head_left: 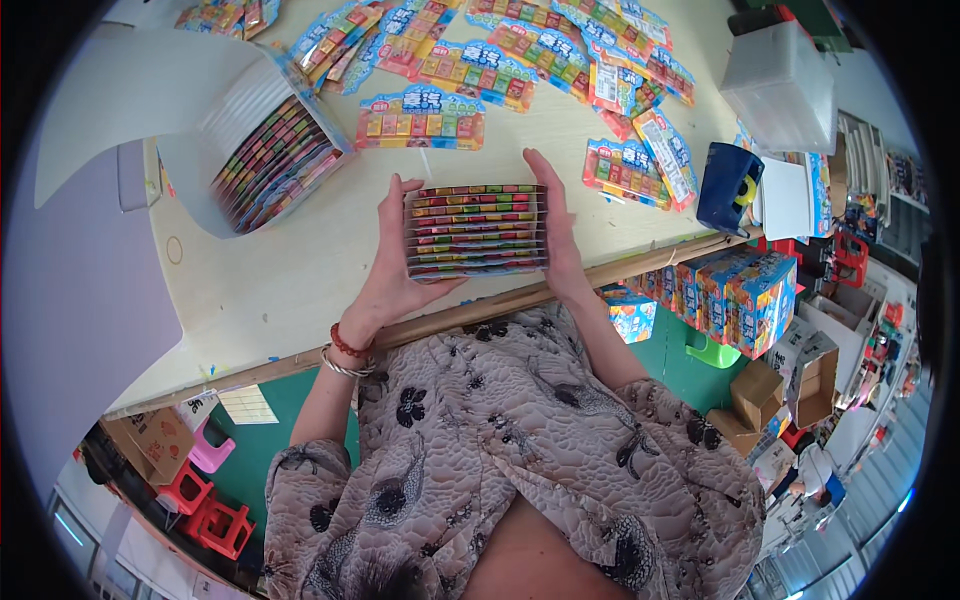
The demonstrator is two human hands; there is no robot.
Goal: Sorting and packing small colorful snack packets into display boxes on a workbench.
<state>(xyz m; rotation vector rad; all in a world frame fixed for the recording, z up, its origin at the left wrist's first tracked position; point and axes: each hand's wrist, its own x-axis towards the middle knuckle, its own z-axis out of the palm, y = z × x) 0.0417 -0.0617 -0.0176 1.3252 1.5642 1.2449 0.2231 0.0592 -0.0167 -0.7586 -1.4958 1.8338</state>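
Between my two hands stands a stack of candy blister packs, their colourful edges lined up in rows. My left hand presses the stack's left side, thumb along the near edge and fingers up the side. On the opposite side my right hand lies against the stack with its fingers stretched forward. Just beyond the stack, a single candy pack lies flat on the pale table. To the left, an open box holds a row of similar packs on edge.
Loose candy packs are spread over the table's far side. A dark blue tape dispenser and a translucent plastic bin stand at the right. Printed boxes are stacked below the table edge. Red stools stand on the floor at lower left.
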